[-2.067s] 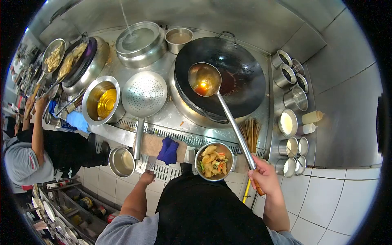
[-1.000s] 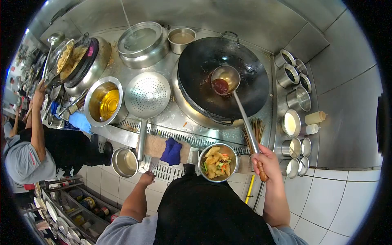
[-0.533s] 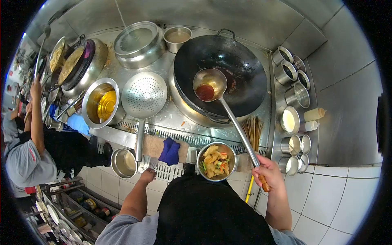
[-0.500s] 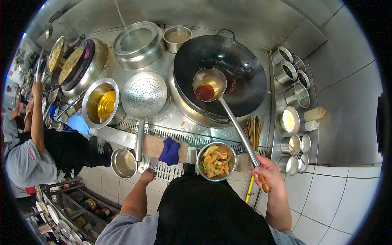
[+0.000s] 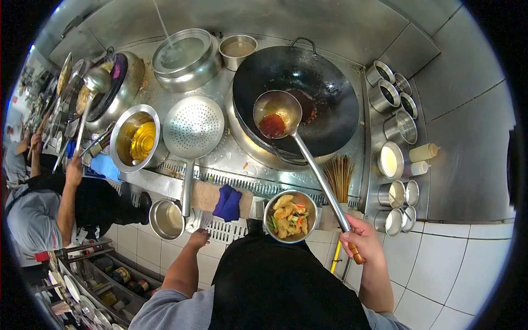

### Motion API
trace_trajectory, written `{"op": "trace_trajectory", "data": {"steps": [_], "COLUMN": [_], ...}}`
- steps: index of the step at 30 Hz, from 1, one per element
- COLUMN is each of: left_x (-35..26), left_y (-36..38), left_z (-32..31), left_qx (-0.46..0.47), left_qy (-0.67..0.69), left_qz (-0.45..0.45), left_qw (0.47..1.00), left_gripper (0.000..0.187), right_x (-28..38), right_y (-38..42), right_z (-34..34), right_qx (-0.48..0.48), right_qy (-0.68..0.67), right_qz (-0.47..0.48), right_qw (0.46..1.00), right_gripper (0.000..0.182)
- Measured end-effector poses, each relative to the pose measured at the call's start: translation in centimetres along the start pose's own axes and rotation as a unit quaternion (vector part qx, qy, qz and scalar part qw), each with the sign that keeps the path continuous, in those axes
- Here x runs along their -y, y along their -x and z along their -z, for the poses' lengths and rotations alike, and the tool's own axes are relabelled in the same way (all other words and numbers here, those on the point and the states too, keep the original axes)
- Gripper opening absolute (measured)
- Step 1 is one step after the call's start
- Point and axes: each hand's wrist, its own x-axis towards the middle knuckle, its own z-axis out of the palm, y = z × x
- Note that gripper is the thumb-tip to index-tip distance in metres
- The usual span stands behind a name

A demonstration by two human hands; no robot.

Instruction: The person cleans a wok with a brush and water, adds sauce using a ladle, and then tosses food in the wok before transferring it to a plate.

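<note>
Gripping hand: the right hand (image 5: 361, 240) is closed around the wooden end of a long ladle (image 5: 314, 170), its fingers wrapped over the handle.
Ladle: bowl over the left part of the black wok (image 5: 338, 118), shaft sloping across the near rim towards the person; whether bowl and wok touch, I cannot tell.
In the ladle: dark red sauce (image 5: 272, 126) pooled at the near side of the bowl.
Left hand: the left hand (image 5: 199, 237) is low in front of the worktop (image 5: 231, 166), fingers curled; whether they close on anything, I cannot tell.
Nearest the left hand: a slotted metal strip (image 5: 224, 233) beside it and a small pot (image 5: 156, 221) to its left, apart from the fingers.
Between the hands: well apart from each other, with a metal bowl (image 5: 314, 215) of golden fried pieces and vegetable strips (image 5: 287, 217) between them, against the front edge.
Near the ladle shaft: a bamboo brush (image 5: 339, 179), bristles spread, just beyond it.
Left of the wok: a perforated strainer (image 5: 193, 129), handle pointing at the person; beyond it a deep bowl (image 5: 122, 132) of yellow oil (image 5: 143, 144).
Front edge: a purple cloth (image 5: 227, 203) on a beige towel (image 5: 202, 198).
Right side: sauce tins (image 5: 400, 129) and two squeeze bottles (image 5: 422, 153).
Co-worker: one hand (image 5: 73, 171) holds another ladle (image 5: 97, 81).
</note>
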Motion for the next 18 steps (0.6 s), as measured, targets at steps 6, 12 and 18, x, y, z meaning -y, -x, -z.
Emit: {"op": "trace_trajectory", "data": {"steps": [6,12,18], "left_x": [-1.0,-0.2,0.1], "left_y": [0.7,-0.5,-0.7], "left_z": [-0.4,-0.2,-0.2], "left_qx": [-0.012,0.000,0.001], "left_qy": [-0.028,-0.043,-0.037], "left_qz": [0.000,0.003,-0.006], "left_qw": [1.000,0.999,0.999], "left_gripper": [0.030,0.030,0.028], "right_x": [-0.5,-0.6,-0.8], "right_y": [0.4,0.5,0.7], "right_z": [0.1,0.2,0.3], "right_qx": [-0.008,-0.008,-0.003], "right_qy": [0.011,0.019,0.040], "right_qz": [-0.008,-0.005,0.001], "right_qw": [1.000,1.000,0.999], "right_gripper": [0.060,0.060,0.059]}}
